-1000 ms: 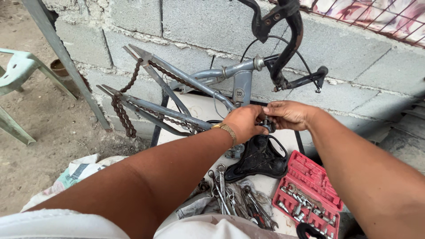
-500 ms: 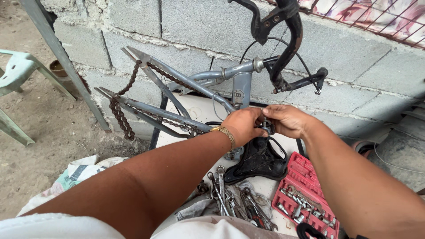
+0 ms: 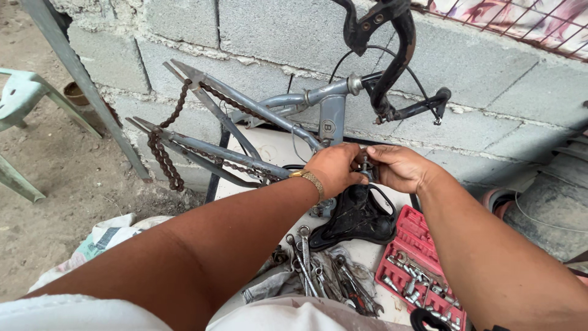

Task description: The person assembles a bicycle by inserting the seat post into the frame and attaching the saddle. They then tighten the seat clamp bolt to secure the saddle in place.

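An upside-down grey bicycle frame [image 3: 245, 116] with a rusty chain [image 3: 164, 156] leans against a block wall. My left hand [image 3: 334, 168], with a gold bracelet at the wrist, grips the frame near the seat post. My right hand [image 3: 398, 167] meets it from the right, fingers pinched on a small metal clamp bolt [image 3: 366, 165] above the black saddle [image 3: 355, 217]. Both hands touch at that bolt. The saddle hangs below them, over the tools.
A red socket set case [image 3: 422, 270] lies at lower right. Several loose wrenches [image 3: 318, 273] lie on cloth below the saddle. Black handlebars [image 3: 392, 55] stick up at top. A green plastic chair [image 3: 21, 98] stands at left on dirt ground.
The view has shifted slightly. Both hands stay at the clamp bolt, with only small finger movement.
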